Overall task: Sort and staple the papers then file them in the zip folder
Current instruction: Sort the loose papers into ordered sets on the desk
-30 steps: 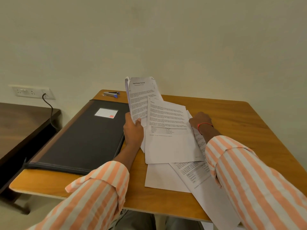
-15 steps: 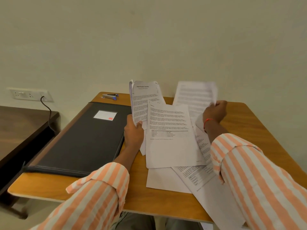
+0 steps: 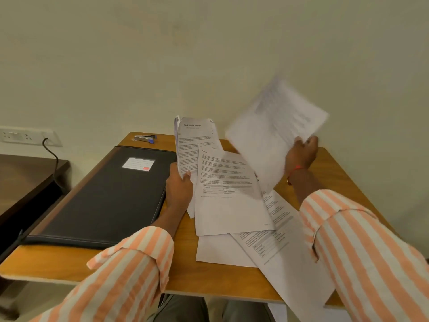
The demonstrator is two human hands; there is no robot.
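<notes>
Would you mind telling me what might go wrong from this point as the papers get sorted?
The long sheet overhangs the table's near edge and may slide off if the right sleeve brushes it. The raised sheet in the right hand is pinched at one corner, so it could crease or slip. The left hand's stack looks curled and uneven, which may spoil stapling.

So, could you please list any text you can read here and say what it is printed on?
"Sample Education Transcript", roughly: heading of the held stack in the left hand; its body text is too small.
Lifted sheet in the right hand: motion-blurred, unreadable.
Sheets on the table: too small.
Folder label: no legible writing.
</notes>
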